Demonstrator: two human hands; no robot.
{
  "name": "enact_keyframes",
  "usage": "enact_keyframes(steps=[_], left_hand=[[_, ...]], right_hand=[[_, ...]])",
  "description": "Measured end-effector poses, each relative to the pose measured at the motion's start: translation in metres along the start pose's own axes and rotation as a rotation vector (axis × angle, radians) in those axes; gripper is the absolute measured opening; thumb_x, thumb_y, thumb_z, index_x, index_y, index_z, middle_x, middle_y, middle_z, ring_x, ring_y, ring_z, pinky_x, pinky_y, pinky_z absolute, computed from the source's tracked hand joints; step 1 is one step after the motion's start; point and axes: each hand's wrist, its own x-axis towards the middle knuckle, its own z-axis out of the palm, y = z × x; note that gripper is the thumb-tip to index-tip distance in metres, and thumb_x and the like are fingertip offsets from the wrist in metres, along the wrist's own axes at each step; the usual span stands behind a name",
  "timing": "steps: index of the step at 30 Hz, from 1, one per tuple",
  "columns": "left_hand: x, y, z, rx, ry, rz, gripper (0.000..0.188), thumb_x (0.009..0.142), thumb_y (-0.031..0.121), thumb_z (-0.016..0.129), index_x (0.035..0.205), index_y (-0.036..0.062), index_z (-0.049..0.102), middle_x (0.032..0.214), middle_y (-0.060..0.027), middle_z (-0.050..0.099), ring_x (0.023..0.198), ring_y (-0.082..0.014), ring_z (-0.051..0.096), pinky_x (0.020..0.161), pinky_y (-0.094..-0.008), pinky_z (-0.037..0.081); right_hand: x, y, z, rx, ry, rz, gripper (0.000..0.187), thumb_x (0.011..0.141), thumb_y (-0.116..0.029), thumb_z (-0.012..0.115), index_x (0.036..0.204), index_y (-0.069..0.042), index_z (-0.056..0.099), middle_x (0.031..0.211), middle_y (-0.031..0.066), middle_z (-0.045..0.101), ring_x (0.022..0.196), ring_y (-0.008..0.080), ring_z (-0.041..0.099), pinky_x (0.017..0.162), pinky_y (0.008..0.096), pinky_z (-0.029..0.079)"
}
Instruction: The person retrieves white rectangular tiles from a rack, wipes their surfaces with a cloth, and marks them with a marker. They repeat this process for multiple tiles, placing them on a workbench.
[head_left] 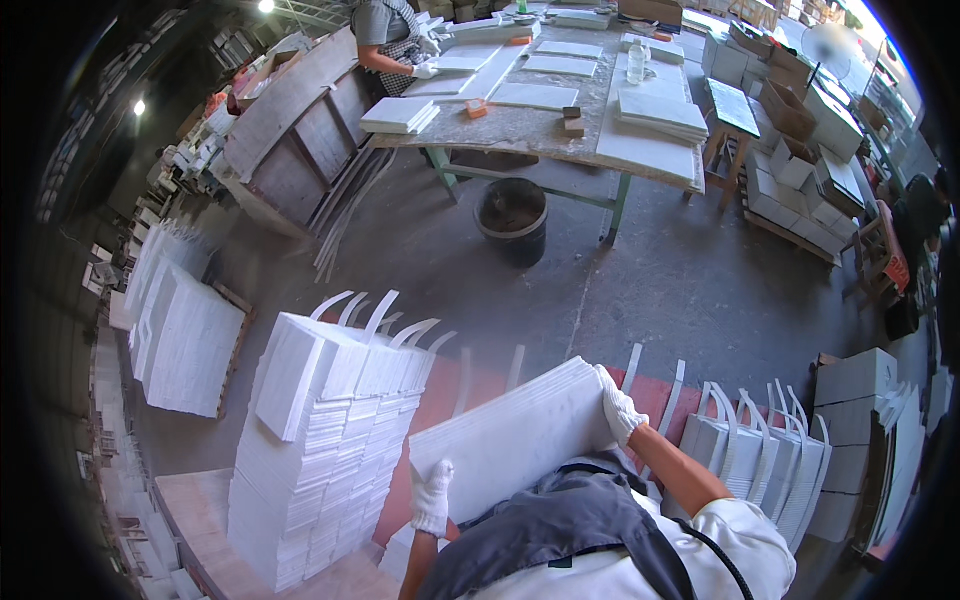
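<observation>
Between my two white-gloved hands I carry a short stack of white stone tiles [520, 430], held on edge in front of my apron. My left hand [432, 497] grips the left end, its thumb lying on the near face. Around the upper right corner my right hand [622, 408] is closed. To the left, close to my left hand, stands a tall stack of white tiles [320, 450] with pale straps sticking up from its top. Strapped tile bundles [750, 455] sit at my right on a red surface [655, 395].
Ahead is a worktable [470, 132] with tiles, orange blocks and a bottle; a person [385, 45] in gloves works at its far left. A black bucket [512, 222] stands before it. Another tile pile [185, 340] leans at left. Boxes [800, 190] sit on a pallet at right.
</observation>
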Motion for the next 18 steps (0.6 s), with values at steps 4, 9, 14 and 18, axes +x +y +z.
enact_keyframes(steps=[4, 9, 14, 18], left_hand=[[0.024, 0.08, 0.052, -0.025, -0.147, 0.04, 0.051, 0.095, 0.027, 0.072, 0.135, 0.0043, 0.053, 0.107, -0.0065, 0.067, 0.086, -0.0168, 0.064, 0.076, -0.0322, 0.056], [0.068, 0.161, 0.101, 0.02, -0.335, 0.136, 0.054, 0.093, 0.031, 0.075, 0.135, 0.0046, 0.052, 0.106, -0.0064, 0.067, 0.088, -0.0165, 0.064, 0.076, -0.0315, 0.056], [0.118, 0.212, 0.154, 0.103, -0.545, 0.267, 0.059, 0.092, 0.036, 0.078, 0.134, 0.0049, 0.052, 0.105, -0.0063, 0.068, 0.09, -0.0162, 0.064, 0.076, -0.0308, 0.056], [0.148, 0.254, 0.206, -0.035, -0.709, 0.264, 0.063, 0.089, 0.038, 0.082, 0.131, 0.0031, 0.051, 0.106, -0.0078, 0.068, 0.095, -0.0149, 0.063, 0.079, -0.031, 0.055]], right_hand=[[0.0, -0.01, -0.044, 0.09, 0.019, -0.091, 0.068, 0.103, -0.035, 0.051, 0.16, -0.008, 0.025, 0.154, 0.021, 0.046, 0.142, 0.0322, 0.045, 0.118, 0.034, 0.033], [0.012, 0.031, -0.069, 0.306, 0.225, 0.0, 0.066, 0.103, -0.036, 0.049, 0.159, -0.009, 0.026, 0.154, 0.021, 0.046, 0.142, 0.0323, 0.045, 0.118, 0.0343, 0.033], [0.02, 0.083, -0.084, 0.449, 0.38, 0.037, 0.065, 0.104, -0.038, 0.046, 0.159, -0.009, 0.027, 0.153, 0.0211, 0.047, 0.142, 0.0324, 0.046, 0.118, 0.0345, 0.033], [0.024, 0.095, -0.094, 0.557, 0.489, 0.062, 0.065, 0.105, -0.04, 0.044, 0.159, -0.01, 0.028, 0.153, 0.0211, 0.047, 0.141, 0.0325, 0.046, 0.118, 0.0348, 0.033]])
